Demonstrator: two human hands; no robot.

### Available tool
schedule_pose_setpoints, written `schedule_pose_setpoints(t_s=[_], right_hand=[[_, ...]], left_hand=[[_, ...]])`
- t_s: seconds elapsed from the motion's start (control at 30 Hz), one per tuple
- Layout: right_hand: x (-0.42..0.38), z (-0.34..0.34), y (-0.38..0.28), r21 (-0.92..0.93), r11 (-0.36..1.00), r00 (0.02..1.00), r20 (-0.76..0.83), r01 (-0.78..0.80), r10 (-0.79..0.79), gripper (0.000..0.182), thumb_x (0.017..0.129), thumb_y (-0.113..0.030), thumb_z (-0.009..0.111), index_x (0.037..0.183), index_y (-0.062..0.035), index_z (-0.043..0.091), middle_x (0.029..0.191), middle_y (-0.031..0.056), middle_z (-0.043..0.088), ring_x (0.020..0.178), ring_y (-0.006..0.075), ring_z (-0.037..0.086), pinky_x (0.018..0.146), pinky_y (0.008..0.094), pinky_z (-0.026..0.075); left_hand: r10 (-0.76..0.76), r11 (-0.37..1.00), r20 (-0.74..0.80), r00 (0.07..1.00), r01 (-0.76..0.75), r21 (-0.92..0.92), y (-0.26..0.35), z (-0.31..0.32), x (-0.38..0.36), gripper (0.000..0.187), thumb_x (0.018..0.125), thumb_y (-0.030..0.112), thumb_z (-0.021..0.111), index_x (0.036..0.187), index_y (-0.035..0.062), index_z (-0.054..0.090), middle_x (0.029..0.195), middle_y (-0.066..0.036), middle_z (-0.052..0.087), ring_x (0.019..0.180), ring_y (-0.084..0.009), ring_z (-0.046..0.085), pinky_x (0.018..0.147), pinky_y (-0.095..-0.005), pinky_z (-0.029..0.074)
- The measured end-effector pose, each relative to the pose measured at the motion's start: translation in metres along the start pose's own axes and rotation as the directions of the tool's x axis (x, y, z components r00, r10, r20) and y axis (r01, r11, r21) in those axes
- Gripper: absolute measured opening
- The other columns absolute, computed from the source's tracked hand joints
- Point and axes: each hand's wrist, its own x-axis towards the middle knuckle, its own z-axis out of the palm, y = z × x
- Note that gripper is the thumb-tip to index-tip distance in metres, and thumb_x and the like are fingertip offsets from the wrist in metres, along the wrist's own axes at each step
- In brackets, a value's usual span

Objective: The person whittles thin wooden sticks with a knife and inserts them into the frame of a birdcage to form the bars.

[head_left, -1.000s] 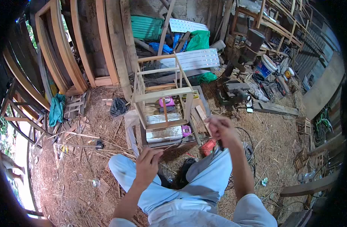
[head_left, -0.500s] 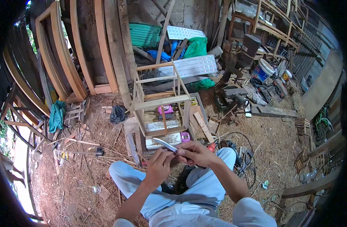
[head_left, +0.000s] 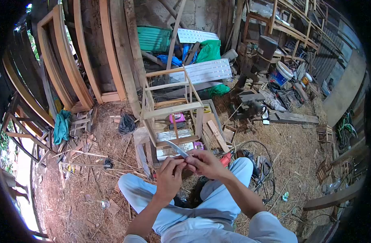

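A knife (head_left: pixel 176 149) points its pale blade up and to the left, above my lap. My right hand (head_left: pixel 206 163) is closed around its handle, most of which the fingers hide. Close beside it, my left hand (head_left: pixel 169 175) has thumb and fingers pressed together near the base of the blade. Whatever lies between those fingertips is hidden. Just beyond both hands stands a wooden frame (head_left: pixel 173 108) of thin bars, like a small stool or chair frame.
Wood shavings (head_left: pixel 88 202) and sticks cover the floor. A red power tool (head_left: pixel 225 159) and a black cable (head_left: pixel 270 178) lie by my right knee. Tall wooden door frames (head_left: pixel 64 52) lean at the left. Buckets (head_left: pixel 283 73) and scrap wood fill the back right.
The knife blade has tipped a little more upright, its tip rising slightly. Both hands have shifted only slightly and stay close together.
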Motion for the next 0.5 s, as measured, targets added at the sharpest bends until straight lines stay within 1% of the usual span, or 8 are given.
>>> schedule_pose_setpoints(t_s=[0.1,0.17,0.2,0.23,0.3,0.37,0.43,0.5], right_hand=[[-0.002,-0.008,-0.005,-0.014,1.000,1.000,0.030,0.002,-0.002,0.021,0.096,-0.022,0.048,0.099,-0.0047,0.058,0.065,-0.0063,0.046,0.052,0.0018,0.037,0.044,0.0172,0.028],[-0.002,-0.022,-0.003,-0.009,0.999,0.986,-0.165,0.031,-0.032,0.024,0.097,-0.022,0.047,0.106,-0.0034,0.059,0.064,-0.0062,0.044,0.051,0.0018,0.036,0.043,0.0171,0.027],[-0.004,-0.033,-0.008,0.092,0.994,0.967,-0.253,0.060,-0.035,0.027,0.097,-0.022,0.045,0.112,-0.0038,0.058,0.063,-0.0063,0.040,0.050,0.0025,0.036,0.043,0.0174,0.027],[-0.005,-0.038,-0.009,0.091,0.994,0.966,-0.254,0.063,-0.038,0.027,0.097,-0.022,0.045,0.112,-0.0038,0.058,0.063,-0.0063,0.040,0.050,0.0025,0.036,0.043,0.0174,0.027],[-0.006,-0.041,-0.009,0.165,0.986,0.984,-0.167,-0.032,0.060,0.024,0.096,-0.022,0.048,0.109,-0.0029,0.056,0.062,-0.0045,0.041,0.049,0.0035,0.035,0.042,0.0181,0.025],[-0.007,-0.021,0.001,0.081,0.997,0.999,-0.036,-0.019,0.022,0.022,0.097,-0.020,0.047,0.109,-0.0040,0.056,0.062,-0.0040,0.041,0.049,0.0032,0.032,0.042,0.0177,0.024],[-0.003,0.001,-0.001,0.210,0.976,0.997,0.063,-0.064,0.052,0.022,0.097,-0.020,0.047,0.108,-0.0038,0.056,0.062,-0.0038,0.040,0.049,0.0030,0.031,0.042,0.0176,0.023],[-0.004,-0.009,-0.007,0.200,0.978,0.998,0.030,-0.061,0.056,0.022,0.096,-0.020,0.047,0.107,-0.0031,0.057,0.061,-0.0041,0.040,0.048,0.0029,0.031,0.042,0.0178,0.023]], left_hand=[[0.104,0.993,-0.006,0.995,-0.104,0.061,-0.001,0.000,0.001,0.008,0.081,0.006,0.064,0.086,0.0012,0.062,0.077,-0.012,0.058,0.070,-0.0279,0.059,0.061,-0.0341,0.045],[0.078,0.995,-0.033,0.996,-0.076,0.064,-0.007,-0.007,-0.001,0.007,0.081,0.005,0.064,0.086,0.0010,0.061,0.077,-0.012,0.057,0.069,-0.0276,0.059,0.060,-0.0344,0.045],[0.049,0.997,-0.057,0.997,-0.045,0.066,-0.010,-0.009,-0.002,0.006,0.081,0.003,0.064,0.085,0.0009,0.061,0.076,-0.011,0.056,0.067,-0.0272,0.058,0.060,-0.0347,0.045],[0.052,0.997,-0.057,0.997,-0.048,0.065,-0.012,-0.010,-0.004,0.006,0.081,0.003,0.064,0.085,0.0009,0.061,0.076,-0.011,0.056,0.067,-0.0272,0.058,0.060,-0.0347,0.045],[0.043,0.997,-0.062,0.997,-0.039,0.071,-0.016,-0.011,-0.007,0.005,0.080,0.003,0.064,0.083,0.0010,0.062,0.074,-0.011,0.056,0.066,-0.0276,0.057,0.060,-0.0358,0.045],[0.022,0.997,-0.007,1.000,-0.022,0.069,-0.013,-0.007,-0.005,0.006,0.080,0.004,0.064,0.085,0.0011,0.061,0.075,-0.011,0.055,0.065,-0.0281,0.056,0.060,-0.0368,0.044],[0.112,0.991,-0.028,0.993,-0.109,0.075,-0.011,0.002,-0.005,0.006,0.081,0.004,0.064,0.085,0.0015,0.061,0.076,-0.011,0.055,0.065,-0.0284,0.056,0.059,-0.0365,0.044],[0.095,0.993,-0.003,0.995,-0.095,0.071,-0.011,-0.002,-0.006,0.008,0.080,0.003,0.064,0.087,0.0020,0.061,0.078,-0.011,0.055,0.066,-0.0288,0.056,0.058,-0.0363,0.045]])
